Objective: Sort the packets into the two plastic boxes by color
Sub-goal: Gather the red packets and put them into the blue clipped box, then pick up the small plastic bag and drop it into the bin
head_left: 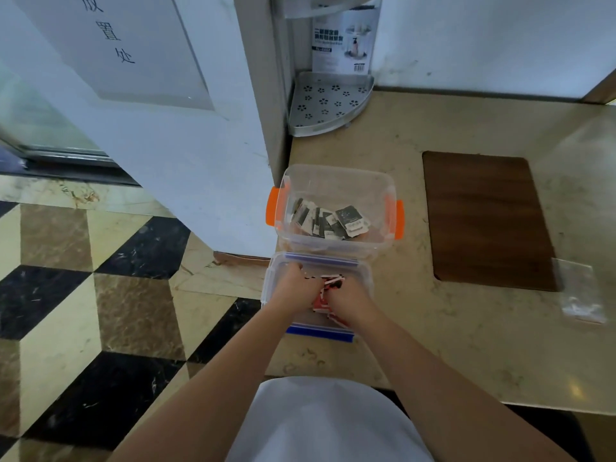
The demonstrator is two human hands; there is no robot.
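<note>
1. Two clear plastic boxes sit end to end at the left edge of a beige stone counter [466,328]. The clear plastic box with orange side latches [395,215] lies on the far side of the clear plastic box with blue clips [320,331], their rims touching or nearly so
2. The orange-latched box holds a loose heap of black and white packets [330,220], apparently so that this colour stays apart from the other
3. Both bare hands reach down into the blue-clipped box. The left hand [291,283] and the right hand [348,295] are curled around a bunch of red and white packets [328,288], probably gathering or settling them there
4. The hands hide most of these red packets and the box floor; their number cannot be judged
5. Printing on all packets is too small to read
6. Right of the blue-clipped box lie a dark brown wooden mat [486,218] and a clear empty plastic bag [580,291]
</note>
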